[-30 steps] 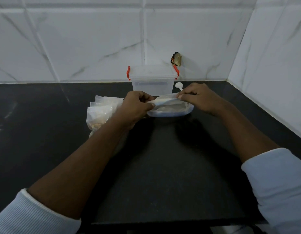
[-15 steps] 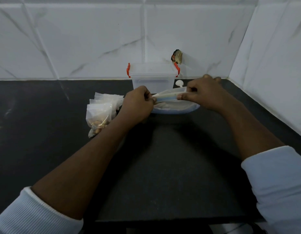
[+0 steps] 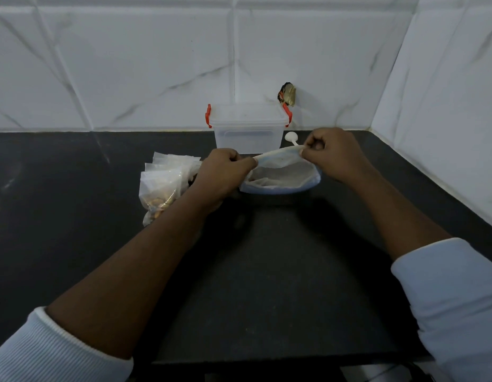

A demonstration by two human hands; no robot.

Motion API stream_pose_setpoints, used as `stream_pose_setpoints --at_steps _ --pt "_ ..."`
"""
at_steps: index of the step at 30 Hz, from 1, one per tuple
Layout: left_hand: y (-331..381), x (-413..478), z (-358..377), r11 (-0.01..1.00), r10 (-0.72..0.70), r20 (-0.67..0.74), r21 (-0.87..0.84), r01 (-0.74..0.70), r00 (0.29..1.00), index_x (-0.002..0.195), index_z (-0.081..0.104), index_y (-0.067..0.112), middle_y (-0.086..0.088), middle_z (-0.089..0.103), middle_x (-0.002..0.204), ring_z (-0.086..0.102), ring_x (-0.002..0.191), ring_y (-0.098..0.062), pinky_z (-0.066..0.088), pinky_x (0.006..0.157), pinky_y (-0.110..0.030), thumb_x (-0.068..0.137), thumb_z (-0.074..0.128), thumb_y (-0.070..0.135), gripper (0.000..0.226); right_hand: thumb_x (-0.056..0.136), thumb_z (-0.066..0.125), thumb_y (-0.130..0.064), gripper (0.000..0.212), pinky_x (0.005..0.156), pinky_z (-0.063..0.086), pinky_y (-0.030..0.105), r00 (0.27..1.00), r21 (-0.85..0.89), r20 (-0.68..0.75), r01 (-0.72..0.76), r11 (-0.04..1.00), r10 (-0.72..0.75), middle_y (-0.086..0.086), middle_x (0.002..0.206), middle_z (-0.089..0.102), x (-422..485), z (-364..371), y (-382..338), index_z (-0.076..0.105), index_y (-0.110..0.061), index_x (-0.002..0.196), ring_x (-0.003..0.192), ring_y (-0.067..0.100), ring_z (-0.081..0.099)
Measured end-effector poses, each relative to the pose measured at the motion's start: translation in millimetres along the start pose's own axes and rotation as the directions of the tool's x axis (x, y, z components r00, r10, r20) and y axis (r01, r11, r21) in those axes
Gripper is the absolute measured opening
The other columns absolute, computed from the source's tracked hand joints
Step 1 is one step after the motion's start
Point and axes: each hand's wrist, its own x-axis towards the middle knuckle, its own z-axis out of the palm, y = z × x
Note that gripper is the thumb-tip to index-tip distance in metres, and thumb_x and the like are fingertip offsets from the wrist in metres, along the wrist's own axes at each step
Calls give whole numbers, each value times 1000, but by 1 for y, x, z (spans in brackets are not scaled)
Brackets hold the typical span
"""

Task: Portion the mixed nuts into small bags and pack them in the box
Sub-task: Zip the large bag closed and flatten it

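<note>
Your two hands pinch a pouch's top edge, just in front of the box.
Your left hand [image 3: 222, 175] grips the edge's left end with curled fingers and thumb; your right hand [image 3: 333, 153] pinches the right end. The pouch [image 3: 283, 177] sits on the black counter [image 3: 266, 271], in front of the clear, lidded box [image 3: 249, 130]. Small bags [image 3: 164, 186] of nuts lie front-left of the box, beside your left hand. A spoon [image 3: 290, 137] lies just right of the box.

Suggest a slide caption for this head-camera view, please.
Left hand and right hand pinch the rim of a pouch on the counter; small bags of nuts left, lidded box and spoon behind.
</note>
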Motion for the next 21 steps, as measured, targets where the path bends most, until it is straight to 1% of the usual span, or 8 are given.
stream_pose_setpoints --at_steps 3,5,7,9,11,13,17,21 --pt "3 0 -3 973 -145 195 -151 176 970 102 72 8 -10 73 102 66 88 -22 54 69 -31 94 66 24 19 89 72 -26 13 57 35 22 998 -83 -50 -47 995 43 -2 72 64 2 6 -5 75 -14 89 65 11 56" --pt "1 2 -6 951 -145 261 -229 207 954 103 73 8 -12 75 110 69 96 -23 56 72 -30 92 68 11 12 92 70 -29 16 54 38 22 994 -79 -24 -104 991 102 -1 75 68 0 5 -7 75 -14 87 64 14 60" --pt "-1 2 -8 921 -118 258 -332 202 959 106 73 6 -12 75 111 72 102 -24 62 84 -36 90 69 -1 18 94 68 -24 16 48 47 23 975 103 84 -216 971 208 3 76 71 -1 1 -6 74 -12 87 54 13 61" --pt "-1 2 -10 870 -112 210 -451 198 971 111 71 2 -12 76 109 74 102 -27 62 88 -42 87 72 -4 25 95 65 -14 12 54 53 27 928 348 265 -345 872 261 9 84 73 -3 -4 -5 76 -8 96 62 16 63" --pt "-2 2 -10 823 -116 163 -536 186 980 111 70 -1 -14 77 105 76 98 -27 63 85 -42 85 76 -3 27 92 63 -2 19 66 55 32 884 509 413 -425 748 221 12 90 72 -2 -8 -2 74 -4 107 73 19 63" --pt "-4 2 -9 790 -117 137 -588 176 984 111 69 -3 -17 77 104 77 92 -27 64 81 -41 83 79 0 29 91 62 5 26 70 57 33 866 588 472 -449 673 166 13 94 71 -1 -10 0 70 2 115 76 19 65" --pt "0 -2 -9 703 -113 195 -677 217 974 116 68 -6 -20 75 104 72 80 -24 64 73 -35 83 80 12 39 88 65 7 26 53 50 26 876 596 439 -451 665 200 9 87 74 -1 -7 0 70 2 112 67 15 61" --pt "5 -5 -10 578 -124 295 -755 311 947 120 67 -2 -19 74 115 73 97 -25 64 82 -36 93 70 11 30 85 67 4 20 38 35 20 877 558 340 -478 679 339 13 85 71 0 -3 -3 72 -1 104 50 9 51"
